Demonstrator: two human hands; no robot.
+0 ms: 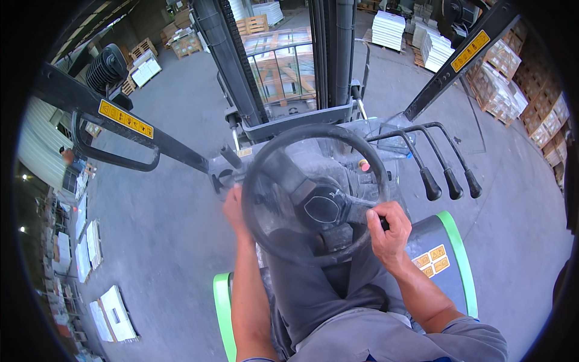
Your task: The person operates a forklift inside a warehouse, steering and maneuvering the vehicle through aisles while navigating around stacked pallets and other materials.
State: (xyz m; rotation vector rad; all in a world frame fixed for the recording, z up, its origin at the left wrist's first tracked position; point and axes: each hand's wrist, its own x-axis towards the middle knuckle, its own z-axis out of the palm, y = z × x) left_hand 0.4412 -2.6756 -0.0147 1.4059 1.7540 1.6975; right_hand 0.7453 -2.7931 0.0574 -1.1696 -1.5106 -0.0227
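I sit at the controls of a forklift, facing a black steering wheel [277, 252]. My right hand [389, 232] is closed on the right side of its rim. Past the left side of the rim, my left hand [234, 210] reaches up beside the steering column, close to a short dark lever [230, 158]. Its fingers are blurred and partly hidden, so I cannot tell whether they grip anything. A red button [363, 165] shows through the wheel on the dash. Three black-knobbed control levers [451, 181] stand to the right of the wheel, untouched.
Ahead, the dark mast [333, 60] rises before a strapped, wrapped pallet load [280, 63]. Stacks of white sheets [388, 30] lie beyond it. Wrapped box pallets [496, 90] line the right side. Flat white panels [114, 314] lie on the grey floor [163, 241] at left.
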